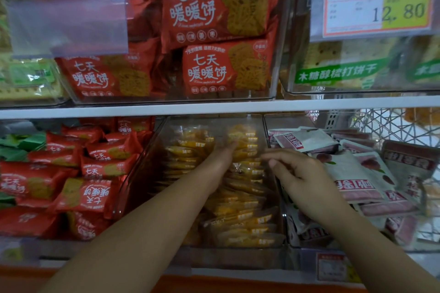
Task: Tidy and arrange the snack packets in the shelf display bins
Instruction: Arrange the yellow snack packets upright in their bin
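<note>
I take the clear middle bin [140, 173] on the lower shelf as my marker. Just to its left, a loose heap of red biscuit packets [95, 192] lies against its wall. My left hand [222, 157] reaches deep into the bin, fingers straight and laid flat on the yellow snack packets [242, 207]. These fill the bin in overlapping rows from front to back. My right hand [302, 173] hovers over the bin's right wall, fingers loosely bent and pointing left, thumb under them. I see nothing held in it. The two hands are apart, though near each other. Right of the bin, white-and-pink packets [352, 169] lie jumbled in the neighbouring compartment. Above the bin, on the upper shelf, larger red packets [214, 12] stand behind clear plastic. Up and to the right of it, a price tag [378, 5] reads 12.80.
</note>
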The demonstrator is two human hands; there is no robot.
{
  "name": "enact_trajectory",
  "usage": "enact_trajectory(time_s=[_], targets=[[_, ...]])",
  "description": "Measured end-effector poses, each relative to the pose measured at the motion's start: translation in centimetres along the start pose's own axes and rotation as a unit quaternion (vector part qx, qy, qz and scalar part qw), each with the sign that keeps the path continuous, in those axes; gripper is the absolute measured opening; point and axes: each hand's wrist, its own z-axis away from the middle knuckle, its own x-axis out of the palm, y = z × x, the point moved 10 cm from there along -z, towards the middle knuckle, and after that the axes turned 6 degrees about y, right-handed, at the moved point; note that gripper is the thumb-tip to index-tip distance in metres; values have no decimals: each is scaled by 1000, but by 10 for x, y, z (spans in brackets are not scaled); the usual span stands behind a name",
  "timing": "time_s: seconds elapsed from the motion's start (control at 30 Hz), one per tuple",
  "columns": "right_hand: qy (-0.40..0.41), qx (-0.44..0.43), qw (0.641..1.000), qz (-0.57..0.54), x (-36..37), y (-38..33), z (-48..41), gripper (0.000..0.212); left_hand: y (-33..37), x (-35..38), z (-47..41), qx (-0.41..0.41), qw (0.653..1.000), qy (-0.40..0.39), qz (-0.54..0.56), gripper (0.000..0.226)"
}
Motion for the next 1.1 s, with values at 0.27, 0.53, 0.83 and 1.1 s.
enact_trajectory(time_s=[0.27,0.53,0.83,1.1], targets=[[-36,3,999,25,3,-5,4,24,5,6,14,-47,997,-54,13,59],[-155,-189,947,208,28,-64,69,39,21,-32,85,62,984,-121,-117,50],[-215,-226,889,334,51,-59,52,48,14,-42,124,212,813,-175,-513,82],[-225,-134,895,361,55,-42,19,39,48,-35,99,317,750,-7,-580,68]])
